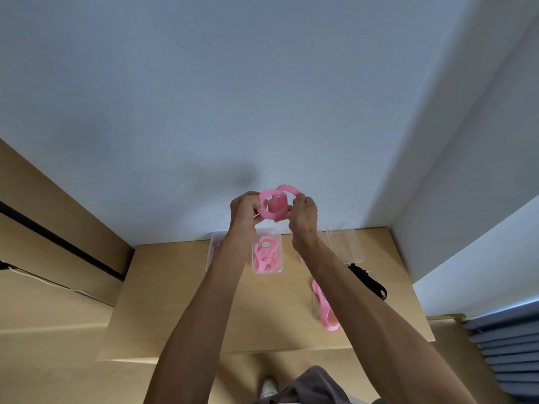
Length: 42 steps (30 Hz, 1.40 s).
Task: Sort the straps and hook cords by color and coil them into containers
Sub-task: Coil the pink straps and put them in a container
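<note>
Left tub (210,252): clear plastic, at the table's far edge, largely hidden behind the left forearm; pink-striped contents are glimpsed but cannot be identified.

Left hand (244,209): raised above the table's far edge, fingers curled round the left side of the coil.

Coil (276,205): pink woven strap, fuzzy in texture, wound into overlapping round loops and held in the air between both hands.

Middle tub (267,253): clear, rectangular, at the far edge; pink straps are looped inside, with a small label on top.

Right hand (304,215): the coil's right side is pinched between thumb and fingers.

Loose strap (324,307): pink, flat, looped, laid on a clear lid or tray toward the right edge.

Right tub (345,243): clear, at the far right corner; contents cannot be told.

Black strap (369,281): dark, bunched, with a buckle-like end, at the right edge.

Table (175,301): smooth pale wood, rectangular.
</note>
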Motion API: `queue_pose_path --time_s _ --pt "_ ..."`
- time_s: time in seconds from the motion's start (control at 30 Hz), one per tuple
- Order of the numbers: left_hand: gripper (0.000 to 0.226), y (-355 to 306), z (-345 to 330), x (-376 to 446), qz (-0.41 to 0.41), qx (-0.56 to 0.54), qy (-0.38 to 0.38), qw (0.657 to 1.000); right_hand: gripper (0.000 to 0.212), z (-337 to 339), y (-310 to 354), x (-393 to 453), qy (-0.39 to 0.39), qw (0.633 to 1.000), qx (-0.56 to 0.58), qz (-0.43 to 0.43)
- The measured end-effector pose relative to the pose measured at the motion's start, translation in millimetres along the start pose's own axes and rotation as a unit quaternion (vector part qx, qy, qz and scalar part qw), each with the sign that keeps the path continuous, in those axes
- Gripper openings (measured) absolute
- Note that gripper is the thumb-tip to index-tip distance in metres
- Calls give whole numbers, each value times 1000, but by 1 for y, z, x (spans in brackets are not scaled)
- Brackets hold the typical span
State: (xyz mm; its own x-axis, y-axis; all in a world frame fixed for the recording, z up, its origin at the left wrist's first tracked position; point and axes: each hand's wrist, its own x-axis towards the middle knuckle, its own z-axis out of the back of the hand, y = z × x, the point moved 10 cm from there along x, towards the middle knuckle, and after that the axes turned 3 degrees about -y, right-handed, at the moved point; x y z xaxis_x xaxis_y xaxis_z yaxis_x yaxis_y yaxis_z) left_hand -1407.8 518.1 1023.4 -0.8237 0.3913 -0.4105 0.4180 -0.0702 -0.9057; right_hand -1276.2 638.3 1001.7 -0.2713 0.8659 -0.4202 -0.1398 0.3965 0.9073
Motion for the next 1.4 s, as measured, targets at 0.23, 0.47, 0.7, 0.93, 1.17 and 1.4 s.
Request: queue_pose_path --time_s 0.23,0.47,0.7,0.93,1.17,1.4 --pt "25 24 37 23 74 96 -60 991 24 12 -1 12 72 992 90 -56" --pt "37 8 -10 0 -133 247 141 950 19 -6 32 8 109 985 -56 124" --pt "26 18 -12 -3 -93 212 213 949 14 -6 43 8 109 972 -130 160" --pt "28 59 -4 13 40 40 139 989 50 -5 -7 7 115 985 -93 83" --pt "14 138 -7 25 153 37 51 986 37 27 -74 8 100 994 -48 15" --pt "42 167 -27 33 21 205 64 976 43 71 -129 31 11 992 -127 0"
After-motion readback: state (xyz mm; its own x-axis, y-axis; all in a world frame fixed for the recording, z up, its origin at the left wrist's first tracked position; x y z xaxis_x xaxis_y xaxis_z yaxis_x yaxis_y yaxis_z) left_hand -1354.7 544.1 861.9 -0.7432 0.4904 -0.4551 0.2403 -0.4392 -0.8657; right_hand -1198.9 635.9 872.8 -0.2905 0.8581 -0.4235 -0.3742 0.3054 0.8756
